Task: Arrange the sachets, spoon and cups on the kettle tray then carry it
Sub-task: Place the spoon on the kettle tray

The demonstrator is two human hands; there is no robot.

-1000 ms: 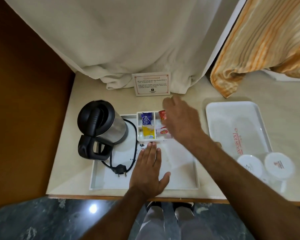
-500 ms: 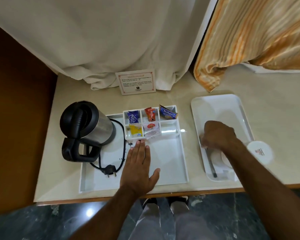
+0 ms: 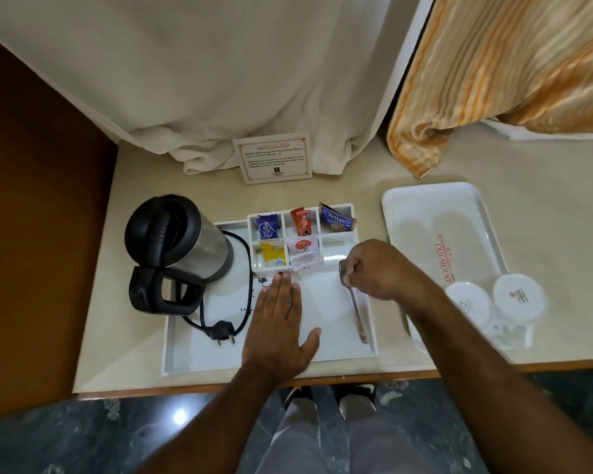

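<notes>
right hand (image 3: 379, 268) | I have its grip pinched shut on spoon (image 3: 354, 304), held over kettle tray (image 3: 182, 366), right side | spoon: light, stiff, slick metal, best taken mid-handle | left hand (image 3: 281, 323) flat, empty, on tray | cups (image 3: 493, 302) on counter (image 3: 545, 234)

The scene is seen from a single head-worn wide-angle view, aimed steeply down and forward at close range. The desk (image 3: 322, 196) is taken in from its near edge to the curtained far edge, with the floor below it included.
</notes>
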